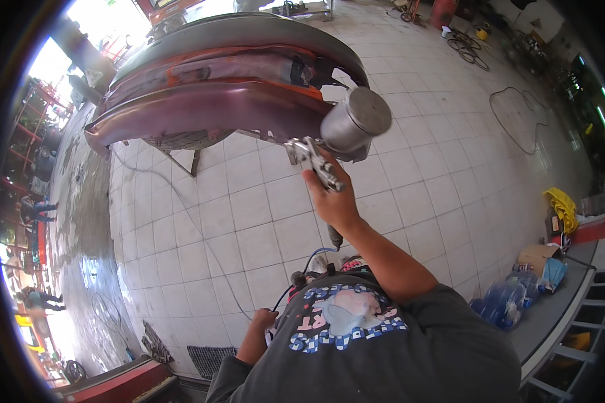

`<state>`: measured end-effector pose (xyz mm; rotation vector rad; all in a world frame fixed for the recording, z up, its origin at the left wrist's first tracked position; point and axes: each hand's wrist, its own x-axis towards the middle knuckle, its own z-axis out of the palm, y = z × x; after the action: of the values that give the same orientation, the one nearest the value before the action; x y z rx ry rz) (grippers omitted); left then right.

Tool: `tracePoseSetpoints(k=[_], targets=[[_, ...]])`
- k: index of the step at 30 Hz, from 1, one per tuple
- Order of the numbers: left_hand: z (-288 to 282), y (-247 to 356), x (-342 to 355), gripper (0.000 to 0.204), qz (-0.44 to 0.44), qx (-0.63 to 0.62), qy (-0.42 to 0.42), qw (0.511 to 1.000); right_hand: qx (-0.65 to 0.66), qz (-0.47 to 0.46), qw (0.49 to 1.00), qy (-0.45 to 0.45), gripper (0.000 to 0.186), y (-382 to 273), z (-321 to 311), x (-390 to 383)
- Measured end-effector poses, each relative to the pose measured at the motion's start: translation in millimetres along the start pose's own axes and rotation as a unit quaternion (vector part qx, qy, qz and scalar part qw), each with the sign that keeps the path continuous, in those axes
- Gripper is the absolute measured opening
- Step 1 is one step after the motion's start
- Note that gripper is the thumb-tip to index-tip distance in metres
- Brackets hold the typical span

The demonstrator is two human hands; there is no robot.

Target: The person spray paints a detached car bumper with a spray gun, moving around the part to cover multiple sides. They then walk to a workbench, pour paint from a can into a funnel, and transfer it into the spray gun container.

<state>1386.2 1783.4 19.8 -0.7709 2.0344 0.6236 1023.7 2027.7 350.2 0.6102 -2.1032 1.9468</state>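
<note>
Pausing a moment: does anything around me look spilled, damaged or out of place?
The floor strip at the left looks odd: dark and blotchy, with a shiny stretch, unlike the pale tiles beside it. It may be wet or just worn; I can't tell. The spray gun in your right hand shows nothing odd.

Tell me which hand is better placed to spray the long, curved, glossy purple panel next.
The right hand, probably: it grips the silver metal spray gun, raised before the purple panel. The left hand is low, farther from the panel.
</note>
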Motion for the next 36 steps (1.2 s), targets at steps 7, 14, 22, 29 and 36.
tracePoseSetpoints(k=[7,14,22,29,36], targets=[[-29.9,38.0,-13.9,0.06,-0.006,0.021,0.028,0.999,-0.054,0.107,0.989,0.086,0.042,77.6,-91.6,-49.7],[-64.4,75.7,-19.6,0.061,0.022,0.085,0.038,0.995,-0.097,0.177,0.963,0.176,0.048,172.0,-120.4,-103.4],[-62.9,62.8,-14.1,0.058,0.06,0.127,0.038,0.989,-0.1,0.199,0.938,0.266,0.053,193.6,-81.8,-115.8],[-111.7,-9.4,22.6,0.061,0.062,0.15,-0.02,0.987,-0.003,0.162,0.961,0.224,0.045,110.8,31.7,-92.9],[-151.7,-109.4,38.4,0.063,0.0,0.091,-0.039,0.995,0.001,0.109,0.983,0.147,0.045,59.7,134.3,-78.9]])
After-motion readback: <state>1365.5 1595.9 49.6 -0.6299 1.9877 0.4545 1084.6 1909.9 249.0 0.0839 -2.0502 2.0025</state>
